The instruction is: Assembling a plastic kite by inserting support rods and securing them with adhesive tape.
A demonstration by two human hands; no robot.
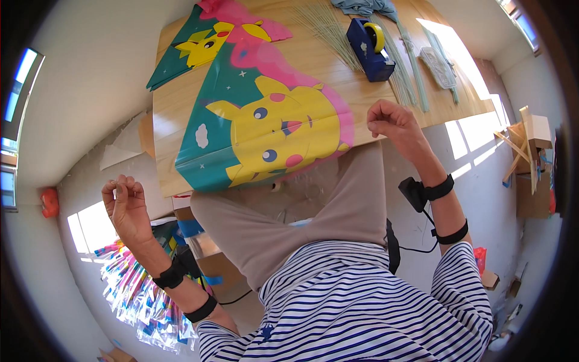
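Observation:
A large triangular printed sheet, teal and pink with a yellow cartoon animal, lies on the wooden table. Its near edge hangs over the front of the table above my lap. My right hand is raised at the table's front edge, to the right of the sheet, with its fingers curled into a pinch. Off the table's left corner, my left hand is up in the air, its fingertips drawn together against the thumb. Whatever either hand may hold is too small to make out.
A second printed sheet lies at the far left. At the back right are a blue tape dispenser, thin pale rods, a clear plastic pack and a grey-blue cloth. Colourful plastic-wrapped packages are heaped at lower left.

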